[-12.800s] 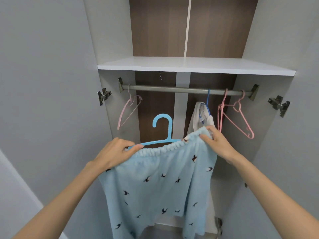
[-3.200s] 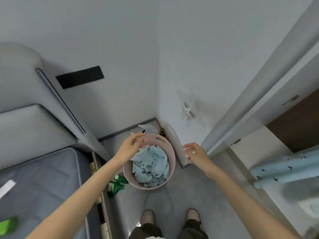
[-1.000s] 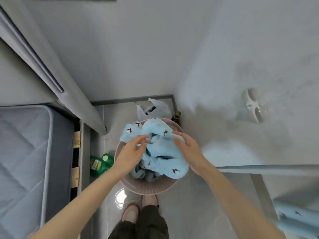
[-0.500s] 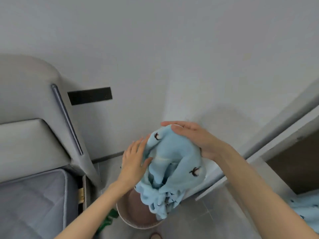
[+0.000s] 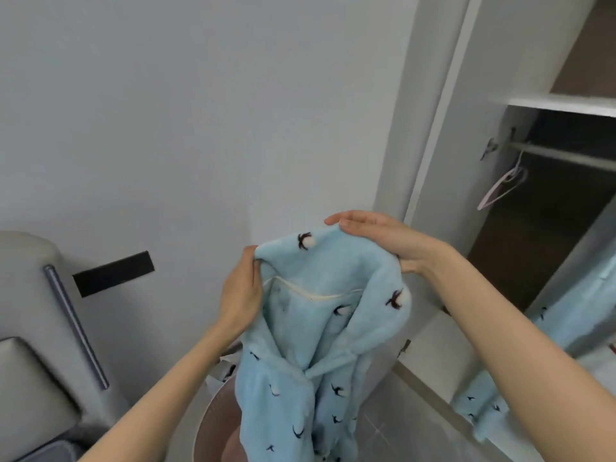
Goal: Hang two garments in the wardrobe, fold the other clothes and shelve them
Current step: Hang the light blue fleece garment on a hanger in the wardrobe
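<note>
Fingers [image 5: 249, 261] of two hands [image 5: 240, 295] [image 5: 378, 240] hold one top [image 5: 300, 345].

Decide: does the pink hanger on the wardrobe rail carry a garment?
No, the pink hanger hangs bare on the rail, with nothing draped over it.

Pale grey wall [image 5: 200, 111] with black rectangular panel [image 5: 113, 273], grey padded headboard [image 5: 33, 328] at left, open wardrobe [image 5: 533, 255] at right, tiled floor [image 5: 416, 438].
</note>
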`<state>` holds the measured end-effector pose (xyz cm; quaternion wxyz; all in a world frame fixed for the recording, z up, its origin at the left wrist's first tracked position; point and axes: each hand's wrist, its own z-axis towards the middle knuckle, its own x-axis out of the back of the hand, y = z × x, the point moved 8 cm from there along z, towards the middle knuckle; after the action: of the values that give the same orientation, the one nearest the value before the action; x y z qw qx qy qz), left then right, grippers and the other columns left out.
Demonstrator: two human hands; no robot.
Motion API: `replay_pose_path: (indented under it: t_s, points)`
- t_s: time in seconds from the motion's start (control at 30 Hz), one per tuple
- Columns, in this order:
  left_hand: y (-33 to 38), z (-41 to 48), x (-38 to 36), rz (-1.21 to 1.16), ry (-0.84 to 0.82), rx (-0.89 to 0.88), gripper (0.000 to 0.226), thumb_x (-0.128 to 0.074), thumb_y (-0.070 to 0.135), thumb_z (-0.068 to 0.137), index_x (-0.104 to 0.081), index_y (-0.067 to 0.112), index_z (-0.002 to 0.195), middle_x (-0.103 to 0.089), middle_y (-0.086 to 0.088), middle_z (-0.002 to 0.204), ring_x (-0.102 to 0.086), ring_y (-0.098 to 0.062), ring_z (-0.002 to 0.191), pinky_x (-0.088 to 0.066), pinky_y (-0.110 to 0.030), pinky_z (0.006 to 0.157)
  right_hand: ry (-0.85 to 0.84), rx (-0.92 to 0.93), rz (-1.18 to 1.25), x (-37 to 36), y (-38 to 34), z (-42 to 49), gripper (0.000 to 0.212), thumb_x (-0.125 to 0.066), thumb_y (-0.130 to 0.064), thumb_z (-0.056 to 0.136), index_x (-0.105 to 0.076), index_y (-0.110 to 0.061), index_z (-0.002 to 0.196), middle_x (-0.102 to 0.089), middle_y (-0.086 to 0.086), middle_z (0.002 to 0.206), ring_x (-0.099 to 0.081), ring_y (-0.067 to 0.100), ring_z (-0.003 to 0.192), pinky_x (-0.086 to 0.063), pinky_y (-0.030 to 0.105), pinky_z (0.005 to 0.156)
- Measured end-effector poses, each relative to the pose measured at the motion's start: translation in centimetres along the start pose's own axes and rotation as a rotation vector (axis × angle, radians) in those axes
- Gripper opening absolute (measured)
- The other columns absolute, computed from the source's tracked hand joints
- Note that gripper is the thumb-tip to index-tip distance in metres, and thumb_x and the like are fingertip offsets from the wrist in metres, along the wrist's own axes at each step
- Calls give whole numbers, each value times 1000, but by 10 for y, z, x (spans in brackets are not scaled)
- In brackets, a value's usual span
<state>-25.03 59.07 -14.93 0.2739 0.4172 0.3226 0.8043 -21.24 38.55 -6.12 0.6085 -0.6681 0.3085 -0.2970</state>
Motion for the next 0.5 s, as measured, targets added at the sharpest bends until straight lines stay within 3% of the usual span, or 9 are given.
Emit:
replay_pose_path:
  t_s: [0.17,0.3,0.4,0.5]
  points:
    - [100,2,-19,-18,43,-110,18,-26,35,102,-42,31,94,-52,13,66,-51,-4,59,-31,-23,50,234,47,-53,63,-36,-67,13,-57,-21,94,-69,-17,98,-72,1,90,-69,12,79,-58,26,71]
    - [196,-7,-45,-62,23,-277,19,-30,33,102,-42,35,89,-51,12,62,-51,-3,61,-31,-25,51,502,109,-327,130,-62,-143,12,-66,-30,88,-73,-24,95,-72,-11,88,-68,3,79,-53,19,63]
    - [258,-22,-74,-36,1,-396,20,-29,34,102,-48,36,97,-55,16,73,-52,-3,67,-34,-24,56,666,201,-556,169,-67,-198,14,-66,-32,88,-74,-25,96,-66,-18,96,-58,-3,93,-43,17,78]
    - [302,-41,-105,-25,-21,-459,20,-28,35,101,-47,37,97,-52,20,76,-50,1,70,-30,-18,56,773,205,-762,200,-53,-243,12,-65,-33,88,-74,-29,96,-68,-14,103,-57,3,104,-39,21,86]
